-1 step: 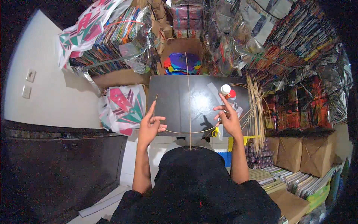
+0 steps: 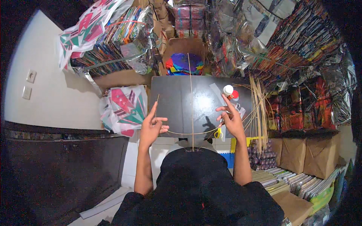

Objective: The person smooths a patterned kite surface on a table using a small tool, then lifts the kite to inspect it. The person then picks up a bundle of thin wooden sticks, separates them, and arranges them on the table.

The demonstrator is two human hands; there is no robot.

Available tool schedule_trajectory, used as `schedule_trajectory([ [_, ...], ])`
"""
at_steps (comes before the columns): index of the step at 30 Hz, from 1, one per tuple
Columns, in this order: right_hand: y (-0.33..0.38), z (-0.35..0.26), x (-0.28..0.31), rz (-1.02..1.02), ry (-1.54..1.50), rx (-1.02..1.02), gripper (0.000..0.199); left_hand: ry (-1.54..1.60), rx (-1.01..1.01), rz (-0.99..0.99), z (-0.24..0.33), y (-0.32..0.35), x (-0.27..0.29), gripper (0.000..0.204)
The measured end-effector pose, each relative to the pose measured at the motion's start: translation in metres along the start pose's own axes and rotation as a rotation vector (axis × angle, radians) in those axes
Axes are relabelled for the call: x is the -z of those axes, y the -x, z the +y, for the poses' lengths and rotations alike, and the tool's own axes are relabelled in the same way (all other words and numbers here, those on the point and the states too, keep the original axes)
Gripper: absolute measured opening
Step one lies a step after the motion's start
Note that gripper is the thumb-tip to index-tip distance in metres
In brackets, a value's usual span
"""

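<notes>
A thin bamboo stick (image 2: 180, 133), bowed downward into a curve, runs between my two hands. My left hand (image 2: 151, 127) grips its left part, index finger stretched up along the stick, whose end shows above the fingertip. At the other side my right hand (image 2: 233, 122) holds it, index finger pointing up and the other fingers partly spread. A second, straight stick (image 2: 191, 98) stands upright in the middle and crosses the bowed one near its lowest point; its lower end is at my lap. Yellow-handled scissors (image 2: 218, 132) lie beside my right hand.
On the dark table (image 2: 169, 90) are a white-capped container (image 2: 227, 90) and a red round lid (image 2: 234, 94). A bundle of bamboo sticks (image 2: 258, 109) leans at its right edge. Printed sheets (image 2: 124, 109) lie left; a cardboard box (image 2: 184, 46) of colourful material stands behind.
</notes>
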State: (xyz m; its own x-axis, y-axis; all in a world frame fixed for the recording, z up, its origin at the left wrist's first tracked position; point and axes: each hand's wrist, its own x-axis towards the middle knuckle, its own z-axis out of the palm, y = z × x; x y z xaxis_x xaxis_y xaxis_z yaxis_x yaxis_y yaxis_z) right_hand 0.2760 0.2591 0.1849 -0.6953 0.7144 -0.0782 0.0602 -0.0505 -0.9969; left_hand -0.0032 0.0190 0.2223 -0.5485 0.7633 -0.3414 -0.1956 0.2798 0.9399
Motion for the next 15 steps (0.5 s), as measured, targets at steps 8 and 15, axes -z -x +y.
schedule_trajectory([
  [8,-0.001,0.0,0.003,-0.009,-0.004,-0.004,0.074,0.011,0.039,0.061,0.017,0.0,-0.006,0.071],
  [15,0.0,0.004,0.003,0.004,0.011,-0.014,0.075,0.026,0.034,0.079,0.013,-0.002,-0.001,0.063],
])
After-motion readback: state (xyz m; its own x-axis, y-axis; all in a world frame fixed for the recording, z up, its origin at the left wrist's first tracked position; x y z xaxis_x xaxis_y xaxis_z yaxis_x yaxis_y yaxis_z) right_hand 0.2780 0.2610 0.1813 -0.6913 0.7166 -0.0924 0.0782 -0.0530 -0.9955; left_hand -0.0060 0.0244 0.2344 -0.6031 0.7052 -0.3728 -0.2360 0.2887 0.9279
